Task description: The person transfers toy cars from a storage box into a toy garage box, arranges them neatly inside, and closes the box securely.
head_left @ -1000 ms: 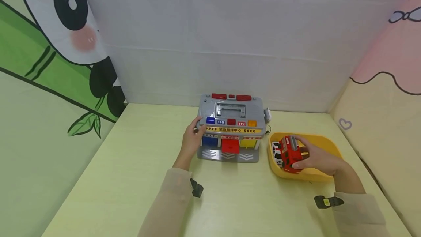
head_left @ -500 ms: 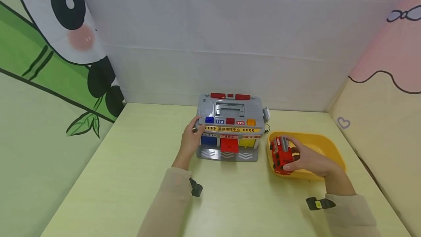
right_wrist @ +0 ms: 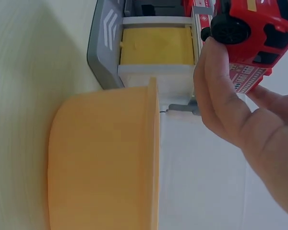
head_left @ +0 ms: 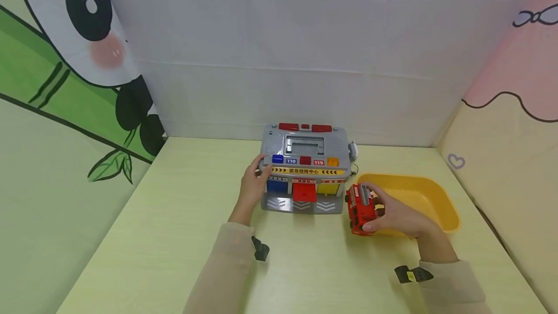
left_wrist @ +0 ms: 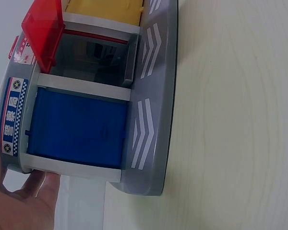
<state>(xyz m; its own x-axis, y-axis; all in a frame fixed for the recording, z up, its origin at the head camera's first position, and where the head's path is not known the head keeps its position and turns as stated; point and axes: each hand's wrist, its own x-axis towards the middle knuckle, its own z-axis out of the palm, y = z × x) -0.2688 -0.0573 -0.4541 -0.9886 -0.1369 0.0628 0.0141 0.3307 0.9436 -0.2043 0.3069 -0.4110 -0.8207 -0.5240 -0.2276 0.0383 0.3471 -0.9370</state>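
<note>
A grey toy garage (head_left: 305,160) stands on the table against the back wall, its blue door (left_wrist: 79,129) and yellow door (right_wrist: 157,45) down. The red door (head_left: 304,192) in the middle is raised, sticking out and showing a dark bay behind it. My left hand (head_left: 254,184) grips the garage roof's left edge, fingers tucked beneath it in the left wrist view. Between thumb and fingers, my right hand (head_left: 398,212) holds a red toy fire truck (head_left: 361,210), over the left end of the yellow tray. Black wheels show on the truck in the right wrist view.
The yellow tray (head_left: 451,210) sits just right of the garage. A white handset-like piece (head_left: 354,151) with a coiled cord hangs on the garage's right side. A white wall (head_left: 305,62) closes off the back of the table.
My right hand has carried the fire truck left, from inside the tray to its left rim. The white toy car seen beside it earlier is out of sight now. My left hand keeps its place.
</note>
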